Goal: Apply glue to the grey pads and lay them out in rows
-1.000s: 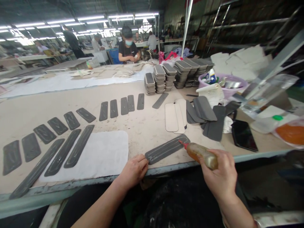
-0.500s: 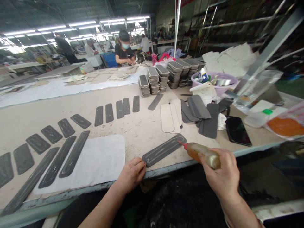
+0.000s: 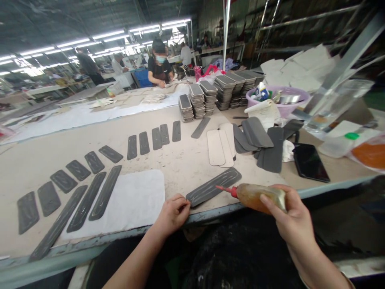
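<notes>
A glue bottle (image 3: 260, 196) with a red nozzle lies in the grip of my right hand (image 3: 296, 216), tilted so its tip is over a long dark grey strip (image 3: 213, 186). Shiny glue lines run along that strip, which has rounded ends. My left hand (image 3: 173, 214) is closed at the strip's near left end, pinching its edge by the table's front. To the left, more long strips (image 3: 105, 192) with glossy lines lie partly on a white sheet (image 3: 135, 200). Shorter dark pieces (image 3: 63, 180) form a curved row behind them.
Stacks of grey-topped pieces (image 3: 197, 100) stand at the back. Beige pieces (image 3: 215, 148), loose dark pieces (image 3: 270, 150), a phone (image 3: 311, 162) and a purple basin (image 3: 303, 102) lie to the right. A metal post (image 3: 345, 60) rises there. Across the table, a masked co-worker (image 3: 159, 68) handles pale pieces.
The bottle's nozzle has moved from the strip's far right end back left along it. My left hand stays at the near end. The whole view has shifted slightly.
</notes>
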`<state>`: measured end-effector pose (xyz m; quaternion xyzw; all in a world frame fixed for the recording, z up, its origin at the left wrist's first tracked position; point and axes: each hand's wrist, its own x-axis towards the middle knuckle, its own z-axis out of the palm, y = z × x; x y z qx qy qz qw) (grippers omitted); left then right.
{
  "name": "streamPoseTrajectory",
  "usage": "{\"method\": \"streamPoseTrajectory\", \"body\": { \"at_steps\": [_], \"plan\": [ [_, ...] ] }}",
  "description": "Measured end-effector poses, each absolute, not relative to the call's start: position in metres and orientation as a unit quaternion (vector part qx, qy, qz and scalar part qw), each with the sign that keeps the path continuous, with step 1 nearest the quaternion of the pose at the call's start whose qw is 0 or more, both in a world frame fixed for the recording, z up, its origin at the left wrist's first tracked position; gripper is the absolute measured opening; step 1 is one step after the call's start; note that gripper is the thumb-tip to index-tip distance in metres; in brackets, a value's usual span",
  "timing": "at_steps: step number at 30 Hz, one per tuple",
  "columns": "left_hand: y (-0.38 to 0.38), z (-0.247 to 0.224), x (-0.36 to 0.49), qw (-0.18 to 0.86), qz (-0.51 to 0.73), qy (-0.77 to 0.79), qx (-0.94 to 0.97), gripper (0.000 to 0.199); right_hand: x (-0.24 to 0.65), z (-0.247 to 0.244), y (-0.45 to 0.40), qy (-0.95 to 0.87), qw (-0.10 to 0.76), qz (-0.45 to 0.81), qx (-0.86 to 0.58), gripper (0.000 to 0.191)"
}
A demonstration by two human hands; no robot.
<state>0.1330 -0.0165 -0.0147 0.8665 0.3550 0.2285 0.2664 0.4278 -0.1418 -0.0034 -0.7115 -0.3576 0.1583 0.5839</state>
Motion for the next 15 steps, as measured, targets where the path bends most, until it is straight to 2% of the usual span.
{"method": "streamPoseTrajectory", "body": {
  "at_steps": [7, 11, 15],
  "plan": [
    [-0.0168, -0.0115, 0.1349, 0.254, 0.218, 0.356, 0.872, 0.016, 0.4224, -0.0032, -0.1390, -0.425, 0.561, 0.138, -0.697, 0.037],
    [-0.0177, -0.0123, 0.1349, 0.247, 0.204, 0.354, 0.879, 0.016, 0.4216, -0.0045, -0.1379, -0.505, 0.520, 0.080, -0.684, 0.033],
    [-0.0175, -0.0135, 0.1342, 0.257, 0.207, 0.346, 0.878, 0.017, 0.4254, -0.0019, -0.1380, -0.506, 0.495, 0.000, -0.707, 0.030]
  ]
}}
